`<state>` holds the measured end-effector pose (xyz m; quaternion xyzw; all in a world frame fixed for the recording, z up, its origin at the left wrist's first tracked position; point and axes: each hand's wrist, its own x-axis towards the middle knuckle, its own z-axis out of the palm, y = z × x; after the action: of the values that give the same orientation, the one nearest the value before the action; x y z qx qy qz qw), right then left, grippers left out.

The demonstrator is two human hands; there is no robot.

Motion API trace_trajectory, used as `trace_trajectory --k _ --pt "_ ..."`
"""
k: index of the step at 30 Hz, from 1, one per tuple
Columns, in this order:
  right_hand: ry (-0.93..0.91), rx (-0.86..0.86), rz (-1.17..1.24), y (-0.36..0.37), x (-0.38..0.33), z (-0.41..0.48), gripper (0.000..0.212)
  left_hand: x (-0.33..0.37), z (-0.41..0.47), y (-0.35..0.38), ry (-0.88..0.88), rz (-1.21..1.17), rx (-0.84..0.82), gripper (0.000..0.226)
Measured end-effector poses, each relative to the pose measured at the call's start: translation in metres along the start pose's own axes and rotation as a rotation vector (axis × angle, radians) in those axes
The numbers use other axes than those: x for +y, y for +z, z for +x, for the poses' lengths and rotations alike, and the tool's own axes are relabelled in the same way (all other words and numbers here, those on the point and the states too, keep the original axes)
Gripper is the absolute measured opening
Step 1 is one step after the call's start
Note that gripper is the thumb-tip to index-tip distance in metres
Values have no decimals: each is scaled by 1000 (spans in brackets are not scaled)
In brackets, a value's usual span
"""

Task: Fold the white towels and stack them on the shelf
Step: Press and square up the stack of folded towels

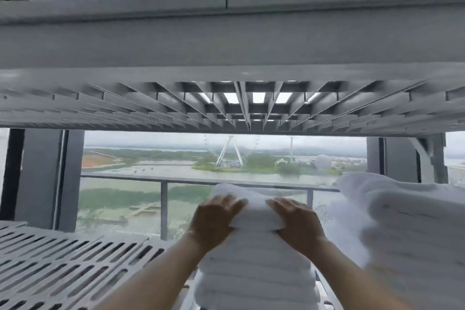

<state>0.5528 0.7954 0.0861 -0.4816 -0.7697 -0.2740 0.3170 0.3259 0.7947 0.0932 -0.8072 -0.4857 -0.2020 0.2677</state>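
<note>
A tall stack of folded white towels point(254, 274) stands on the grey slotted shelf point(63, 264). On top of the stack lies a folded white towel point(251, 211). My left hand point(214, 219) rests on that towel's left side, fingers spread and laid flat. My right hand point(297, 221) presses its right side the same way. Whether either thumb is tucked under the towel is hidden. A second pile of folded white towels point(407, 229) stands to the right, close to the first.
The ribbed underside of the upper grey shelf point(231, 106) hangs low overhead. Grey shelf posts point(42, 178) stand at the back left and right. Behind is a window with a railing point(163, 181). The slotted shelf surface stretches to the left.
</note>
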Motion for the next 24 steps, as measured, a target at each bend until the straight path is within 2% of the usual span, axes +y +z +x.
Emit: trace_trajectory --k 4,8,11,16,19,21,24 --pt "17 -79 43 1 6 7 65 -17 0 2 33 -76 13 64" --pt "68 -123 0 -8 6 20 58 -19 9 -5 64 -13 58 55" --pt "99 -144 -45 -5 7 21 62 -19 12 0 82 6 114 55" --pt "234 -169 -47 1 5 12 67 -28 9 9 61 -136 40 59" --pt "250 -207 -17 0 6 10 61 -35 9 4 62 -234 3 60" --pt "234 -168 -15 1 8 10 55 -36 8 4 113 -188 29 64" --pt "216 -16 -4 2 7 10 64 -32 6 6 117 -96 113 78"
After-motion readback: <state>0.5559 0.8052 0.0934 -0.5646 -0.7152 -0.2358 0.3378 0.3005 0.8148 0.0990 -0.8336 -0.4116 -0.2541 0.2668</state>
